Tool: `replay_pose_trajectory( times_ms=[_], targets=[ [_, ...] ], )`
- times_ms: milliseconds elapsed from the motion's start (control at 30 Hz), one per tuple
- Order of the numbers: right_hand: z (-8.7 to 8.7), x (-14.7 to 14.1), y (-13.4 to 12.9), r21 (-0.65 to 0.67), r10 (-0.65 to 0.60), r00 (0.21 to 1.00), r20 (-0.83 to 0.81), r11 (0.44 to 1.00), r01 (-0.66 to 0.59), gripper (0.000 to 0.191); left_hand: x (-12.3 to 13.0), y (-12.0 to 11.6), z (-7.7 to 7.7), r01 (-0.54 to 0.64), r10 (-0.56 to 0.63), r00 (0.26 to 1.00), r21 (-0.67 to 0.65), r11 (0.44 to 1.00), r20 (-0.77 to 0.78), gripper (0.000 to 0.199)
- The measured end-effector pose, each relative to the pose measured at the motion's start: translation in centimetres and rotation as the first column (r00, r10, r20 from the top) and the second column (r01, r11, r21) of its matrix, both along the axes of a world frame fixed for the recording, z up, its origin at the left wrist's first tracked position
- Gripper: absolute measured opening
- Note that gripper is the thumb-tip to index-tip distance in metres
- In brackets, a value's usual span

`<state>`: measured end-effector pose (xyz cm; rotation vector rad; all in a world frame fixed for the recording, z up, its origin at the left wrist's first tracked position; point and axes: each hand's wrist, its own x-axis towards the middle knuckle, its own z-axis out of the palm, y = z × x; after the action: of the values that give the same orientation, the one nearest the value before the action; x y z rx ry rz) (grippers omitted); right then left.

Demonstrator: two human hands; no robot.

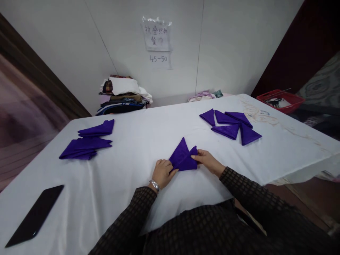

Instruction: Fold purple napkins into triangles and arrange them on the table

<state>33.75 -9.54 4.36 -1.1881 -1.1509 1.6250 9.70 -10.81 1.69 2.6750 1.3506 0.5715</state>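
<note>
A purple cloth napkin (183,156), partly folded with a point facing away from me, lies on the white tablecloth in front of me. My left hand (162,173) pinches its left lower corner, the thumb along the near edge. With thumb and fingers, my right hand (208,160) grips a folded flap on the napkin's right side. To the right lie several purple napkins folded into triangles (225,131). Over on the left is a small pile of loosely folded purple napkins (82,147).
A black flat phone-like slab (35,214) lies at the table's near left. Behind the far edge are a stack of folded clothes (123,94) and some pink cloth (203,95). A red basket (281,101) stands at the far right. Handwritten paper signs (157,39) hang on the wall.
</note>
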Motion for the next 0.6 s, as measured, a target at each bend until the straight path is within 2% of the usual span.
replay_pose_trajectory(
  times_ms=[100, 233, 367, 500, 600],
  targets=[
    [0.4, -0.2, -0.2, 0.12, 0.071, 0.997, 0.023, 0.99, -0.074, 0.026, -0.1, -0.2, 0.1, 0.001, -0.001, 1.0, -0.022, 1.0, -0.011, 0.031],
    [1.2, -0.2, -0.6, 0.251, 0.169, 0.978, 0.118, 0.948, -0.194, 0.019, -0.2, -0.8, 0.6, -0.014, 0.015, 1.0, -0.085, 0.996, 0.007, 0.023],
    [2.4, 0.1, -1.6, 0.351, 0.212, 0.949, 0.234, 0.892, -0.286, 0.017, 0.1, -1.2, 0.7, 0.0, 0.004, 0.999, -0.118, 0.993, 0.034, 0.03],
    [2.9, 0.6, -2.5, 0.451, 0.248, 0.893, 0.376, 0.793, -0.41, 0.022, 0.3, -0.5, 0.3, 0.034, -0.035, 0.999, -0.119, 0.992, -0.008, 0.018],
    [2.3, 0.7, -2.5, 0.556, 0.231, 0.846, 0.48, 0.665, -0.498, 0.027, 0.4, 0.4, 0.2, -0.003, -0.001, 0.999, -0.096, 0.995, -0.043, 0.026]
  ],
)
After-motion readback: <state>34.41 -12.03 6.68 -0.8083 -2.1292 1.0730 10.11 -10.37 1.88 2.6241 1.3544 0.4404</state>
